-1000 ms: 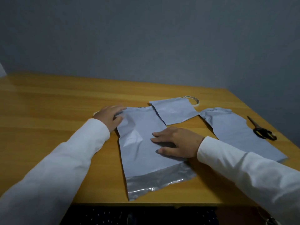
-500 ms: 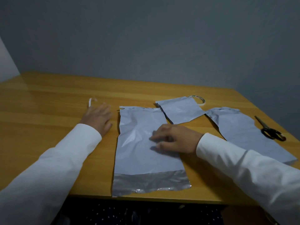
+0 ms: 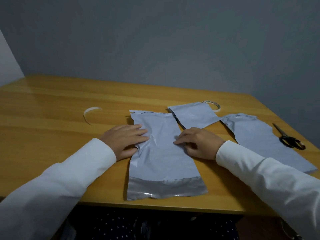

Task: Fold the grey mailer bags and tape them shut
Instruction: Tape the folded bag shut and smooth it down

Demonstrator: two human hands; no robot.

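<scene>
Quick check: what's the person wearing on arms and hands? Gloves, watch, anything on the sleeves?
Both arms are in plain white long sleeves, left sleeve and right sleeve, smooth fabric with soft creases and cuffs ending at the wrists. No print, logo or buttons show. The left hand and right hand are bare: no gloves, and no ring or watch visible.

The table (image 3: 52,104) is honey-yellow wood. On it, the mailer bags (image 3: 161,153) are pale grey, the nearest with a silver band. Beside them lie black-handled scissors (image 3: 290,142). Both sleeves (image 3: 69,170) are white.
</scene>
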